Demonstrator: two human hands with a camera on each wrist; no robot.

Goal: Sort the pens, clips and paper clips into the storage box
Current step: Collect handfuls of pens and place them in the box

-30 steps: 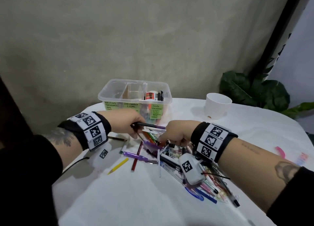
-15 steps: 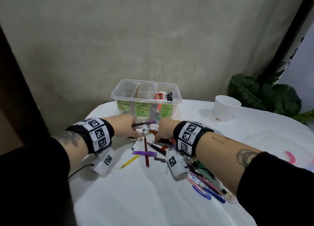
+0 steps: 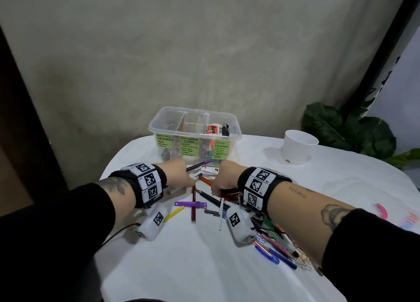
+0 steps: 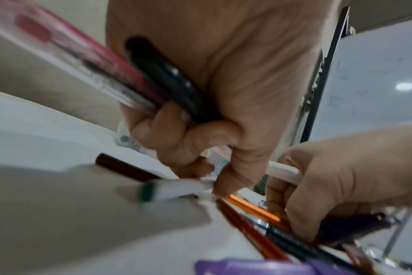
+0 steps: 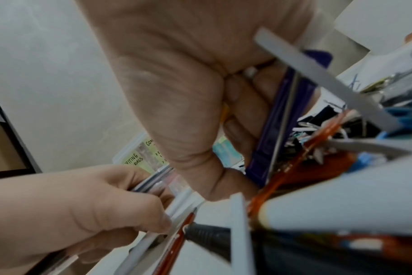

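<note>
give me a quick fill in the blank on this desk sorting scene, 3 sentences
1. The left hand grips a bundle of ____.
2. The storage box has ____ green labels on its front wall.
3. The white cup stands to the ____ of the storage box in the head view.

Missing words: pens; three; right

- On the front of the storage box (image 3: 195, 129) we read three green labels (image 3: 190, 147).
- The left label is headed "WRITING MATERIALS"; its smaller lines are too blurred for us to read surely.
- The middle label is headed "CONSUMABLE ITEMS".
- The right label is headed "Tools", with "scissors" just legible beneath.
- A red-and-white container (image 3: 214, 129) in the box's right compartment bears print we cannot make out.
- The wristbands (image 3: 148, 180) carry black-and-white square marker codes.
</note>
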